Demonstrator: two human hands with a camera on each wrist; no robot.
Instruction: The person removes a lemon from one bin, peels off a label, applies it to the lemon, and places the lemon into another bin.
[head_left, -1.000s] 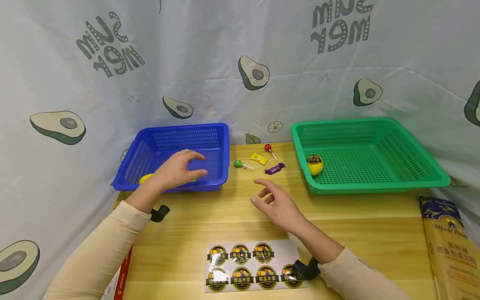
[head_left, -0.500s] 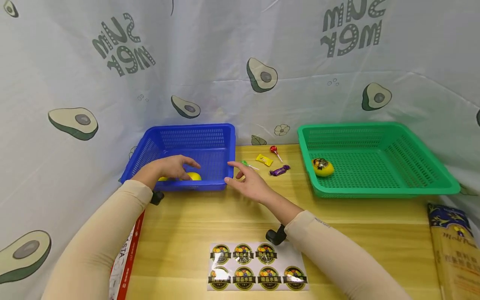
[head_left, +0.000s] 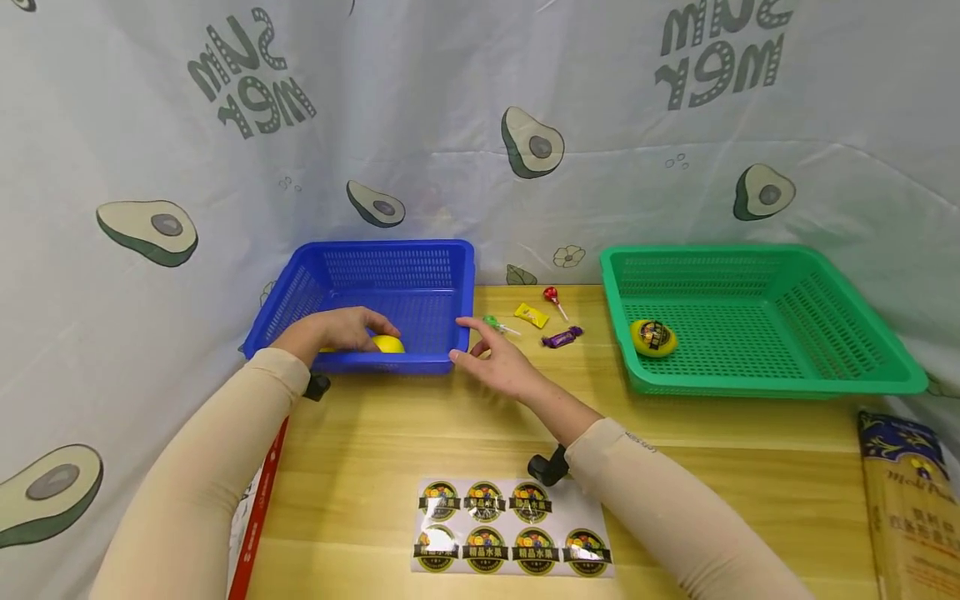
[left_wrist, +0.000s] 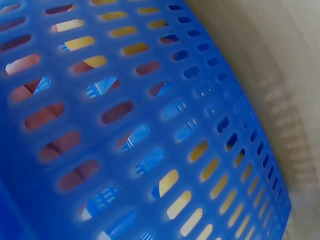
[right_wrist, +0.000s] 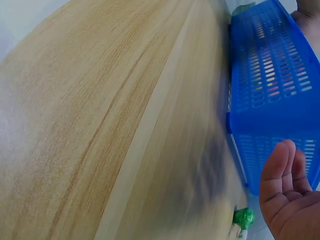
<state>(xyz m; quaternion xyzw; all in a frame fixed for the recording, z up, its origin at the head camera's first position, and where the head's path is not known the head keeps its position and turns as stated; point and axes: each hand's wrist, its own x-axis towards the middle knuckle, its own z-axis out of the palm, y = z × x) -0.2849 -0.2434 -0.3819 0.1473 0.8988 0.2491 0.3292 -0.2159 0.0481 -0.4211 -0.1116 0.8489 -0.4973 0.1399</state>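
In the head view my left hand (head_left: 345,328) reaches into the blue basket (head_left: 352,363) with its fingers around a yellow lemon (head_left: 387,344). Beside that hand a second yellow patch (head_left: 327,350) barely shows behind the rim. My right hand (head_left: 501,364) holds the basket's front right corner, index finger over the side rim and thumb at the front. In the right wrist view its fingers (right_wrist: 286,172) lie by the blue wall. Through the slots of the basket wall (left_wrist: 110,135) in the left wrist view, bits of skin and yellow show. A labelled lemon (head_left: 653,338) lies in the green basket (head_left: 750,385).
Between the baskets lie a green lollipop (head_left: 491,322), a red lollipop (head_left: 552,294), a yellow wrapped candy (head_left: 531,315) and a purple one (head_left: 562,337). A sticker sheet (head_left: 510,527) lies in front, a pasta bag (head_left: 907,500) at right, a red-edged box (head_left: 258,508) at left.
My left hand has lowered into the blue basket and onto the lemon. My right hand has moved left to the basket's corner. The labelled lemon in the green basket has rolled over slightly.
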